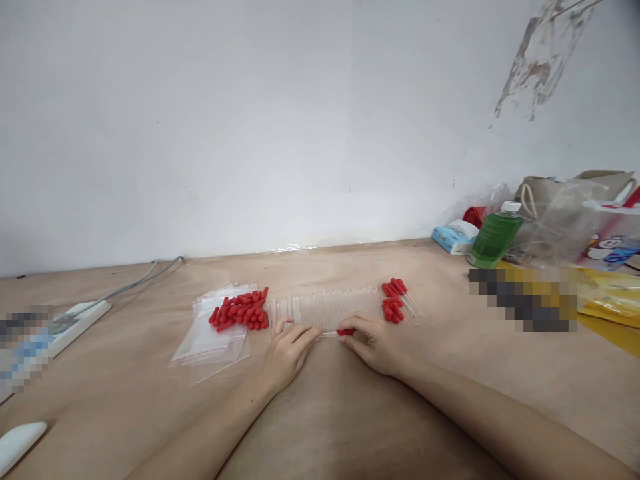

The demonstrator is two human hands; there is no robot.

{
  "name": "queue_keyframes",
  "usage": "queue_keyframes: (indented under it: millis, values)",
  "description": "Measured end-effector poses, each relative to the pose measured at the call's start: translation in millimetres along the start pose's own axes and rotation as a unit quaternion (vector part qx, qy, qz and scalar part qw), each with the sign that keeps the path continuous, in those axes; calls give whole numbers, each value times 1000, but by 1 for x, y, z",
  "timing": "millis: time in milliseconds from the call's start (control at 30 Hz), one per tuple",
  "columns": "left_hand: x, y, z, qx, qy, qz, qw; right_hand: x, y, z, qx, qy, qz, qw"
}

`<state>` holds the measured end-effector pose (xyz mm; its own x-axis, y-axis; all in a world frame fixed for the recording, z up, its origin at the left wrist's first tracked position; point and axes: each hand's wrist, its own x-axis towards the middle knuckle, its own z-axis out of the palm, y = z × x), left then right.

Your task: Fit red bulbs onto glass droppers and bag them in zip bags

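1. From my remote seat I look at two bare hands, low above a light-brown wooden table (310,433). Between them, in front of the row of thin clear tubes (335,305), lies one thin, straight, transparent tube (329,334).
2. The left hand (290,347) seems to pinch this tube with thumb and forefinger; its other fingers are loosely spread. The right hand (371,339) pinches a soft-looking red bulb (345,332) between thumb and forefinger.
3. I think the tube could bend or crack if the right hand pushes off its line. A weak left pinch could let it slide backwards. If a knuckle drops, it could roll the nearby row out of order.
4. The tube's long axis runs from left to right, across the row, whose tubes point towards the wall (300,133). Its right end faces the bulb; they appear to meet, but how deep I cannot tell. Its left end is hidden by the fingers.
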<state>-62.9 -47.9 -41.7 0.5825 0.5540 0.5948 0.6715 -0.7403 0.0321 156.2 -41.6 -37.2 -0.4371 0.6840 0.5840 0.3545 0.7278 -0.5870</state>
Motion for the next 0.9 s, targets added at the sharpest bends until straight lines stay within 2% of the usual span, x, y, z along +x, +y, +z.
queue_keyframes:
  millis: [200, 400, 633, 900]
  values:
    - [-3, -3, 1, 2, 3, 24, 1000, 0, -5, -2, 26, -10, -13, 1000]
    - [-4, -8, 1, -6, -3, 53, 999, -4, 4, 2, 23, -14, -17, 999]
    - [-4, -4, 0, -24, -2, 66, 998, -9, 11, 4, 17, -27, -51, 998]
    - [-4, -1, 0, -12, -10, 74, 997, -9, 12, 5, -16, -39, -52, 998]
